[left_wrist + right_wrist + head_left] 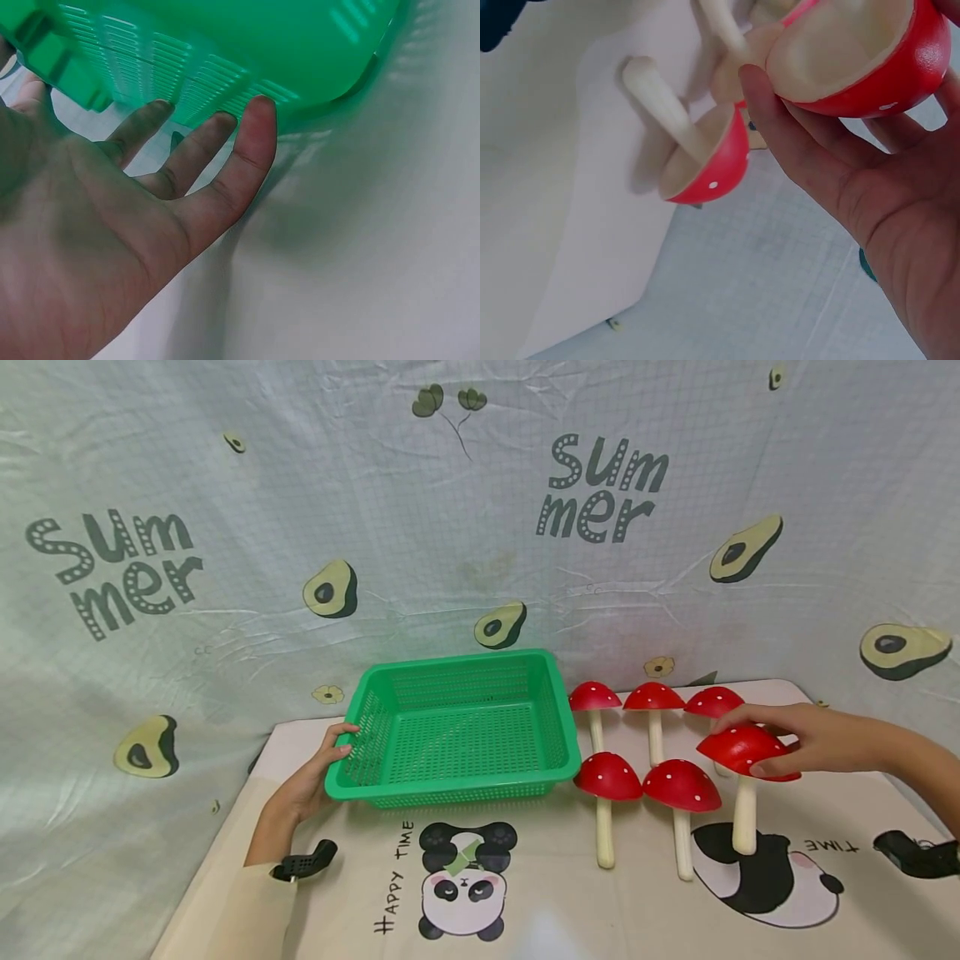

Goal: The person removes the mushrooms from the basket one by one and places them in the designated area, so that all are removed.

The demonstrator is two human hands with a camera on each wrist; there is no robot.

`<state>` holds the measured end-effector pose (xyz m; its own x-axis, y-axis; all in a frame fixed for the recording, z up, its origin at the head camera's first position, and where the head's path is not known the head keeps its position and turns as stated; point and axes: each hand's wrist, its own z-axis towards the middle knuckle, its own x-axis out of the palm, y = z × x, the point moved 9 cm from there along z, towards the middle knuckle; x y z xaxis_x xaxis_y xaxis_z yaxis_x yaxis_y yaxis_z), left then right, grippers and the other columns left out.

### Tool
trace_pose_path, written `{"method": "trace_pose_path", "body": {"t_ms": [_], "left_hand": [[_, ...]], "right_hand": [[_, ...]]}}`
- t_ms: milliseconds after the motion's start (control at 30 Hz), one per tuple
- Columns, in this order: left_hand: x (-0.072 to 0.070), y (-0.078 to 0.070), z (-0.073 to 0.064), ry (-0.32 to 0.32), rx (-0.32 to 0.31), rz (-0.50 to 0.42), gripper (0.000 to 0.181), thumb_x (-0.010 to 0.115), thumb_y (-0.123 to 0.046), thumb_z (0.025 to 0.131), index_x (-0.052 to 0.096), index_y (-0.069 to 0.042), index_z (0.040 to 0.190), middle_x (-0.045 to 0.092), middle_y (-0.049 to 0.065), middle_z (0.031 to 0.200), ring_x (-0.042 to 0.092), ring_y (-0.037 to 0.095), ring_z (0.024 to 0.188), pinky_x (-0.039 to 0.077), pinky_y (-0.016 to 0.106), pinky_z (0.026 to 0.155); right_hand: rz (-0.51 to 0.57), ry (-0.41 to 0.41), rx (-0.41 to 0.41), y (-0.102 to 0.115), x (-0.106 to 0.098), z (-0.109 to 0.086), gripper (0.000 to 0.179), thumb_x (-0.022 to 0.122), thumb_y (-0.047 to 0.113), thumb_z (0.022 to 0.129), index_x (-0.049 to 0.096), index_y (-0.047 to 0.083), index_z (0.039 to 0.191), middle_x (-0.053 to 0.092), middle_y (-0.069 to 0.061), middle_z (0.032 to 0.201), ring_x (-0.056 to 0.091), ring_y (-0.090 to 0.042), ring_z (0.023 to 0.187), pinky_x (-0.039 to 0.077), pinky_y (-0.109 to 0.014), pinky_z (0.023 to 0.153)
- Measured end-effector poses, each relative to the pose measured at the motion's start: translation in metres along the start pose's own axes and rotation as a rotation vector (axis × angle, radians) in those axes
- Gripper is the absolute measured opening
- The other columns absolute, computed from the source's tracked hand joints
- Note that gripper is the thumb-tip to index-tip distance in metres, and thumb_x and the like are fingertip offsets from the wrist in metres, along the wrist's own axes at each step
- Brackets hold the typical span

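Observation:
A green plastic basket (pixel 465 787) stands in the middle, its floor bare in the head view. My left hand (pixel 318 768) grips the basket's left rim; in the left wrist view the other fingers (pixel 251 150) spread along its outer wall. My right hand (pixel 817 739) holds a toy mushroom (pixel 746 748) by its red, white-dotted cap, stem pointing down. The right wrist view shows that cap's hollow pale underside (pixel 832 60). Behind the held mushroom, another mushroom (pixel 714 700) is partly hidden by it and the hand.
Several more red-capped mushrooms lie in two rows right of the basket, among them a front one (pixel 609 777), its neighbour (pixel 681 787) and two back ones (pixel 595 697), (pixel 654 697) mushrooms. A panda-print cloth (pixel 555 877) covers the table. Behind hangs an avocado-print curtain (pixel 420 527).

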<state>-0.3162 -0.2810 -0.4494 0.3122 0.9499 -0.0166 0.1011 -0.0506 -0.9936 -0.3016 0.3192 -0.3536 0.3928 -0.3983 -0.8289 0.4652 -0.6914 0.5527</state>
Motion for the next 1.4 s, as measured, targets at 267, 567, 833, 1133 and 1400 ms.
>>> {"method": "trace_pose_path", "body": {"t_ms": [267,567,833,1133,1400], "left_hand": [[-0.001,0.001,0.001,-0.009,-0.006,0.008,0.024,0.038,-0.031,0.107,0.032,-0.042,0.127,0.027,0.019,0.137,0.059,0.020,0.099,0.054,0.036,0.081],[-0.001,0.000,0.002,0.002,0.001,0.007,0.025,0.039,-0.030,0.107,0.031,-0.040,0.128,0.027,0.018,0.136,0.059,0.020,0.099,0.054,0.035,0.081],[0.001,-0.002,0.000,-0.002,-0.001,0.006,0.024,0.039,-0.029,0.107,0.031,-0.041,0.127,0.029,0.017,0.135,0.059,0.019,0.097,0.054,0.033,0.080],[-0.001,-0.002,0.000,-0.027,-0.002,0.025,0.023,0.040,-0.030,0.107,0.033,-0.041,0.126,0.027,0.018,0.138,0.059,0.020,0.099,0.055,0.034,0.080],[-0.001,-0.003,-0.002,0.011,0.009,0.026,0.024,0.038,-0.030,0.107,0.031,-0.041,0.127,0.024,0.020,0.138,0.058,0.020,0.098,0.054,0.034,0.080]], "right_hand": [[0.075,0.042,0.032,-0.030,0.018,-0.007,0.052,0.079,0.018,0.087,0.056,0.021,0.133,0.060,-0.001,0.120,0.055,-0.009,0.105,0.059,-0.029,0.071],[0.227,0.095,0.035,-0.060,0.043,-0.009,0.055,0.076,0.013,0.088,0.051,0.018,0.136,0.055,0.022,0.119,0.049,0.002,0.107,0.059,-0.031,0.073],[0.190,0.052,0.028,-0.071,0.049,-0.008,0.055,0.079,0.015,0.086,0.052,0.017,0.134,0.055,0.021,0.119,0.049,0.004,0.106,0.059,-0.029,0.074],[0.135,0.057,0.076,-0.074,0.055,-0.010,0.057,0.081,0.018,0.084,0.054,0.015,0.135,0.057,-0.001,0.123,0.053,-0.022,0.111,0.058,-0.028,0.073],[0.191,0.049,0.018,-0.070,0.059,-0.012,0.054,0.076,0.016,0.089,0.055,0.015,0.138,0.051,0.029,0.122,0.045,0.009,0.108,0.058,-0.028,0.074]]}}
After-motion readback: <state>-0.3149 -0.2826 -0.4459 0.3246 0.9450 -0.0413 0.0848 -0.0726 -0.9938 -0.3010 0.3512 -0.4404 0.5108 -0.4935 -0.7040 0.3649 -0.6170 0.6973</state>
